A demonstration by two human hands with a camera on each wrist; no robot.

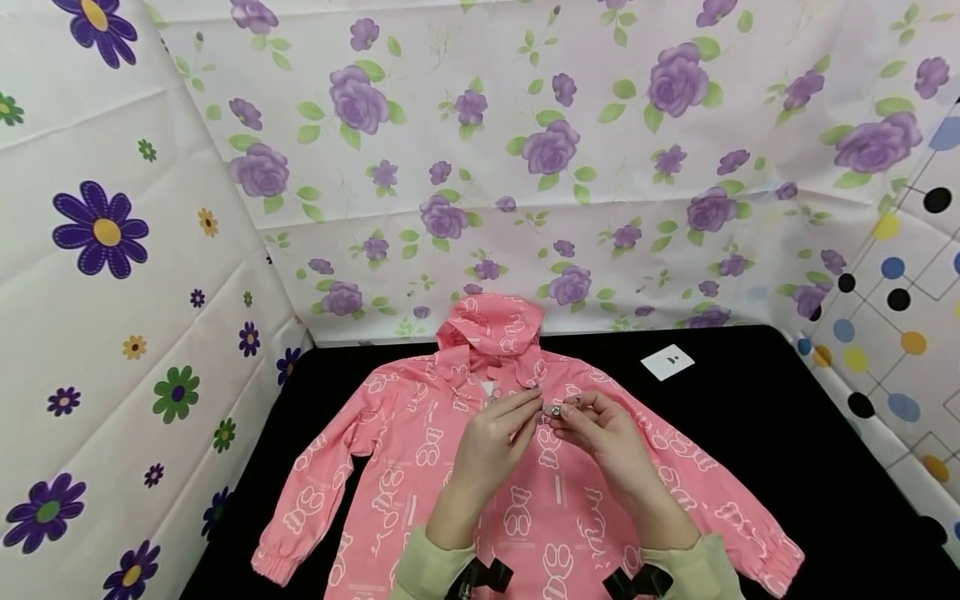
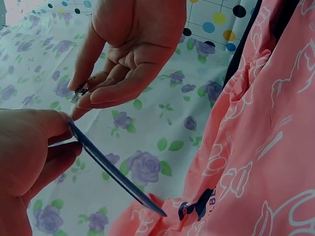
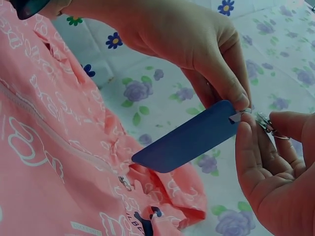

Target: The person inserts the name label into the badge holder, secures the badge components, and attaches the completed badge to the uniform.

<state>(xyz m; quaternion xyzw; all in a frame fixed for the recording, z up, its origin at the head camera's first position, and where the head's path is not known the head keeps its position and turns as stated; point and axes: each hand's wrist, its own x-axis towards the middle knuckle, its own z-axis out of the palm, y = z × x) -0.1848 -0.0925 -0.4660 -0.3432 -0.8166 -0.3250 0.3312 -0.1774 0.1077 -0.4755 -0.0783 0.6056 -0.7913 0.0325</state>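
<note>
A pink hooded jacket [image 1: 517, 508] with white line drawings lies spread on a black table, hood at the far end. Above its chest, my left hand [image 1: 491, 442] pinches a flat blue card-like tag [image 3: 189, 140] by its slotted end, between thumb and fingers. A short pale strap [image 3: 240, 116] runs through the tag's slot. At the strap's other end is a small silver metal clip [image 3: 265, 123], which my right hand [image 1: 603, 437] pinches between thumb and fingertips. The left wrist view shows the blue tag [image 2: 115, 167] nearly edge-on, slanting down toward the jacket.
A white card [image 1: 667, 362] with a small dark mark lies on the black table [image 1: 750, 408] at the back right. Flower-printed sheets [image 1: 450, 108] stand behind and on the left, with a dotted sheet [image 1: 900, 333] on the right.
</note>
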